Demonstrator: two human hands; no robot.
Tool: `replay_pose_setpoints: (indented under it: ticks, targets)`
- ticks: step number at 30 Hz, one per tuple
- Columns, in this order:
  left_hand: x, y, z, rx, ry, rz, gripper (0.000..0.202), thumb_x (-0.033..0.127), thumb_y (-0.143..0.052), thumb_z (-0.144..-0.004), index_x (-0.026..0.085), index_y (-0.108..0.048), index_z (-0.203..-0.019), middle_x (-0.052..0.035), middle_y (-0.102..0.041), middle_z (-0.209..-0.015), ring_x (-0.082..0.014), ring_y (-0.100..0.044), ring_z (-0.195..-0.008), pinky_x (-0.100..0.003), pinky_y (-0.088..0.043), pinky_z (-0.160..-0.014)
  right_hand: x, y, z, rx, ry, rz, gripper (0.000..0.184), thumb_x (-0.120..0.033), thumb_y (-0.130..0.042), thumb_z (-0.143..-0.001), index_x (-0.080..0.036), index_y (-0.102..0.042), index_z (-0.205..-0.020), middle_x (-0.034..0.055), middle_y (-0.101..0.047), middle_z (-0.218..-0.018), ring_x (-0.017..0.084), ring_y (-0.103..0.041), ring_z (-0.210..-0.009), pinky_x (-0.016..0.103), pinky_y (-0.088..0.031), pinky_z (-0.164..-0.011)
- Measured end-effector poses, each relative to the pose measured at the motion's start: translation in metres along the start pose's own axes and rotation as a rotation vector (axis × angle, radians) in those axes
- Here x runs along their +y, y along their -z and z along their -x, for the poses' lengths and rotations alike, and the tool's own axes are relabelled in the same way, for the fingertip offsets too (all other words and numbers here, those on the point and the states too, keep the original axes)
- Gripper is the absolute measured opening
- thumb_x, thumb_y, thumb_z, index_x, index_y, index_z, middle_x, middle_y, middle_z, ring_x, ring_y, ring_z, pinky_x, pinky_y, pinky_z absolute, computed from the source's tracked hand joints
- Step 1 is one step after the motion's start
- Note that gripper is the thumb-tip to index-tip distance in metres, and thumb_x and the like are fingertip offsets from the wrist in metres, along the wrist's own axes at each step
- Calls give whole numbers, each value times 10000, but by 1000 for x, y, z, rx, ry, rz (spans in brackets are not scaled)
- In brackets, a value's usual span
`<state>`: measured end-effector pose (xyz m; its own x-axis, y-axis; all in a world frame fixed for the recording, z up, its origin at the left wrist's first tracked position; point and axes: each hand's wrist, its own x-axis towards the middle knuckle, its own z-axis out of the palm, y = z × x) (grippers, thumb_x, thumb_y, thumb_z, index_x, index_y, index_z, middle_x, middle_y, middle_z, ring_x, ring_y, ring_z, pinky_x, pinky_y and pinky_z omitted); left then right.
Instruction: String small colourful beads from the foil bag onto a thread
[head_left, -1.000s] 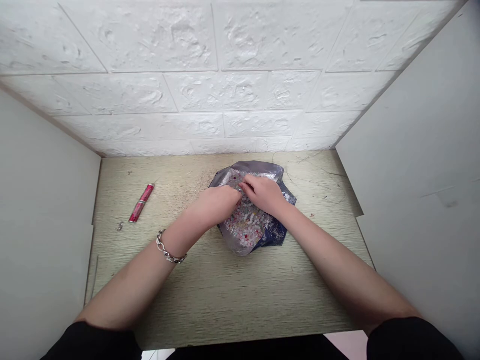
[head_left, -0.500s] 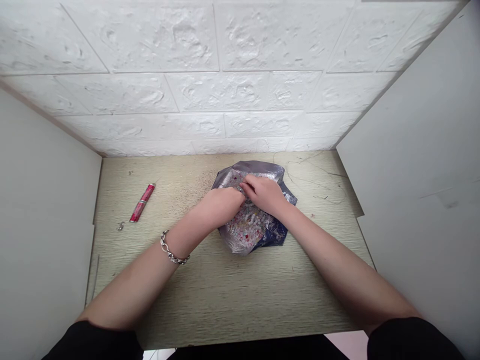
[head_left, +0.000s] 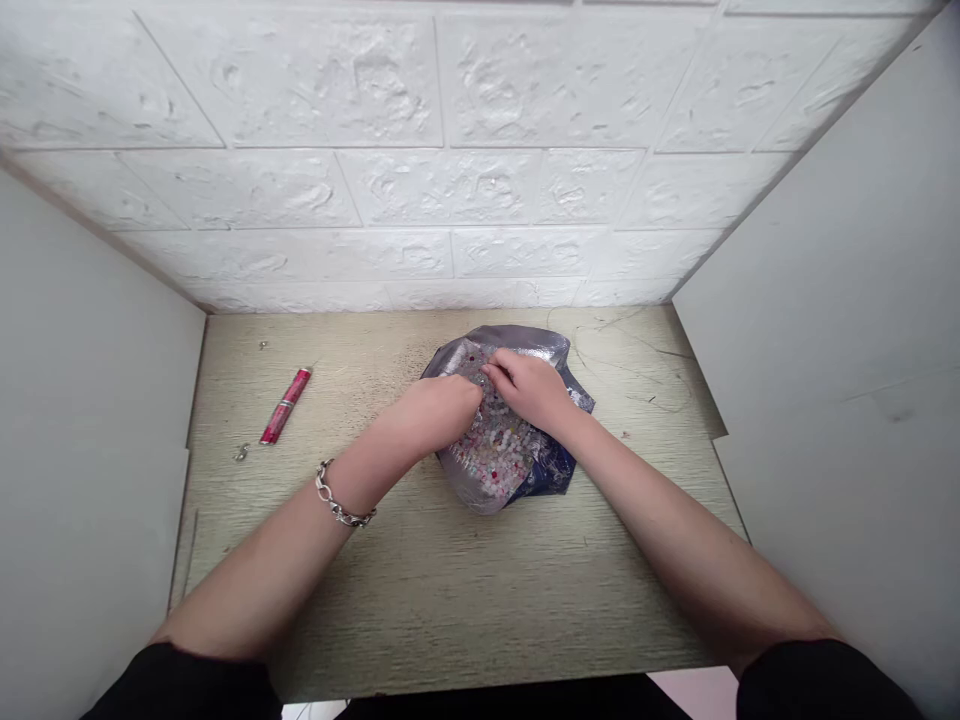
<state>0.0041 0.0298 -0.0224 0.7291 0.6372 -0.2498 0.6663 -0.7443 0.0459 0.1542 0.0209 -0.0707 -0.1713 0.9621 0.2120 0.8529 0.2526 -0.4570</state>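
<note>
An opened silvery plastic bag (head_left: 469,490), dark blue on its right side, lies on the table with many small beads (head_left: 499,455) in it, mostly white and pink with a few red ones. Over the bag's left part is my left hand (head_left: 442,408), its fingers curled closed and their tips hidden from me. My right hand (head_left: 529,388) is above the beads from the right, thumb and index finger pinched together near the left hand. Whatever sits in either pinch is too small to make out. A silver chain bracelet (head_left: 337,500) circles my left wrist.
On the left of the wood-grain table (head_left: 480,590) lies a red tube (head_left: 286,406) with a silver band. Small shiny bits (head_left: 241,452) are near it. Thin threads (head_left: 637,370) lie at the back right. A white brick-pattern wall and side panels enclose the table.
My left hand has shifted slightly left, widening the gap to my right hand. The right hand stays nearly in place, still pinched. The bag looks unmoved.
</note>
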Motion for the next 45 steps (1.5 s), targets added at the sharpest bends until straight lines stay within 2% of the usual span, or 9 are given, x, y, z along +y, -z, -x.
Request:
replay_pose_setpoints:
  ticks: [6, 12, 14, 17, 21, 24, 31, 38, 45]
  targets:
    - [-5, 22, 2, 83, -55, 457, 182, 222, -378, -781, 155, -545, -751, -16, -566, -668, -105, -488, -583, -241, -352, -551, 2, 14, -9, 72, -104, -541, 230, -351, -452, -781, -166, -506, -655, -17, -524, -589, 92, -449, -548, 223, -322, -548]
    - [-1, 36, 7, 92, -47, 1166, 166, 309, -453, -763, 157, -503, -809, 12, -529, -695, -55, -448, -532, -190, -341, -479, -7, 59, -11, 76, -318, -1348, 237, -360, -625, -651, -156, -504, -652, 18, -633, -717, 95, -572, -619, 226, -450, -607]
    - [0, 39, 8, 69, -72, 1333, 164, 303, -482, -755, 152, -493, -816, 4, -541, -749, -39, -441, -526, -175, -329, -463, -13, 74, -8, 71, -373, -1499, 227, -324, -650, -629, -164, -498, -681, 19, -648, -734, 108, -600, -644, 235, -481, -629]
    - [0, 41, 10, 65, -115, 1493, 147, 278, -509, -750, 146, -495, -813, 6, -545, -770, -23, -434, -522, -161, -316, -459, -22, 88, -4, 55, -435, -1600, 230, -299, -664, -617, -168, -493, -699, -9, -632, -650, 81, -574, -525, 187, -475, -513]
    - [-1, 41, 10, 61, -171, 1617, 114, 246, -521, -752, 144, -503, -800, 18, -539, -736, -11, -430, -503, -154, -307, -457, -31, 96, 2, -61, -384, -1599, 245, -309, -641, -661, -167, -442, -647, -72, -514, -480, 3, -335, -295, 122, -249, -294]
    - [0, 39, 10, 49, -203, 1700, 105, 235, -525, -752, 141, -507, -795, 18, -536, -717, -10, -436, -490, -151, -297, -446, -35, 97, 5, -149, -312, -1486, 249, -321, -623, -691, -167, -431, -652, -89, -427, -438, -8, -225, -299, 132, -127, -299]
    - [1, 35, 10, -15, -220, 1890, 113, 250, -520, -763, 141, -503, -790, 11, -505, -702, -18, -444, -496, -156, -327, -460, -40, 100, 10, -175, -170, -1053, 150, -300, -559, -748, -154, -540, -770, -39, -487, -564, 27, -381, -461, 164, -273, -420]
    - [1, 32, 8, -44, -178, 2000, 156, 269, -472, -796, 119, -507, -774, 0, -504, -713, -19, -458, -504, -152, -359, -470, -47, 102, 13, -224, -15, -933, 99, -168, -442, -796, -170, -523, -853, -9, -552, -713, 73, -519, -690, 214, -384, -618]
    - [2, 31, 6, -124, -156, 2046, 164, 247, -424, -810, 122, -497, -732, -6, -527, -668, -31, -465, -478, -153, -375, -458, -52, 101, 13, -111, -115, -888, 196, -141, -445, -756, -185, -481, -944, -61, -468, -575, 37, -418, -468, 181, -284, -432]
